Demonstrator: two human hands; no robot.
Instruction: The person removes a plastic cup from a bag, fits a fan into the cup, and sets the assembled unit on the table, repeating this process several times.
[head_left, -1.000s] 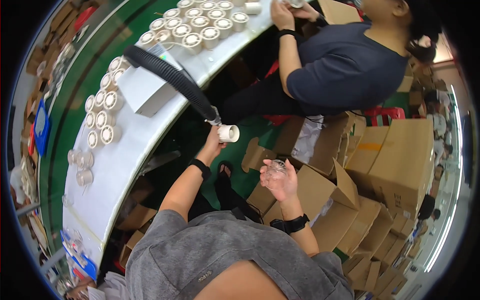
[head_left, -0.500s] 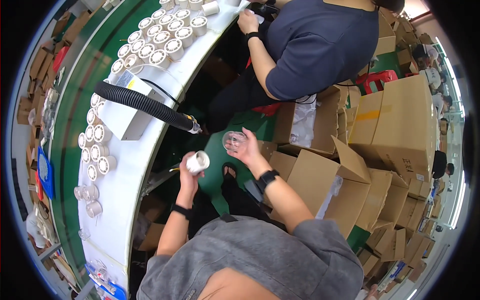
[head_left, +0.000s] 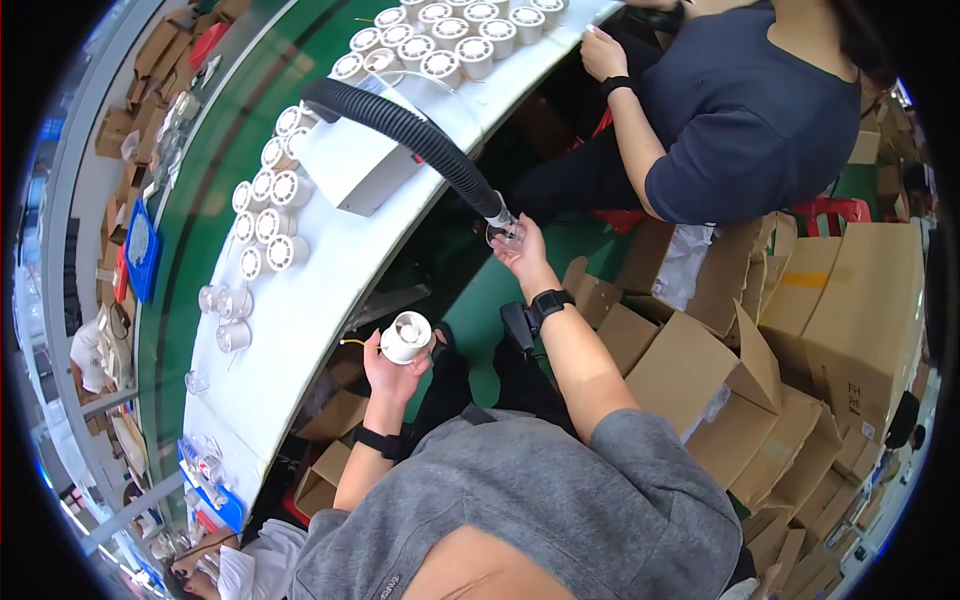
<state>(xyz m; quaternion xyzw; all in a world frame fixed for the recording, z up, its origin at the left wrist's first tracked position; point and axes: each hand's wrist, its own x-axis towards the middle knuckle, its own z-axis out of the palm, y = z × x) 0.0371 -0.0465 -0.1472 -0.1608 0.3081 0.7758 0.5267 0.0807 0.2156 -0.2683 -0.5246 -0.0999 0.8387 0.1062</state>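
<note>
My left hand [head_left: 390, 372] holds a small white round fan unit [head_left: 407, 336] with a thin yellow wire, just off the edge of the white workbench [head_left: 330, 290]. My right hand [head_left: 522, 250] holds a clear round plastic part [head_left: 505, 235] up against the nozzle of a black ribbed hose [head_left: 410, 135] that arcs over the bench. A black watch sits on each wrist.
Several white fan units [head_left: 270, 200] stand in rows on the bench, with clear parts [head_left: 225, 300] nearer me. A white box [head_left: 350, 165] sits under the hose. A person in a dark shirt [head_left: 740, 110] works opposite. Open cardboard boxes [head_left: 800, 320] crowd the right.
My right hand has carried the clear part up to the hose nozzle. My left hand has drawn the white fan unit down and back from the nozzle toward my body.
</note>
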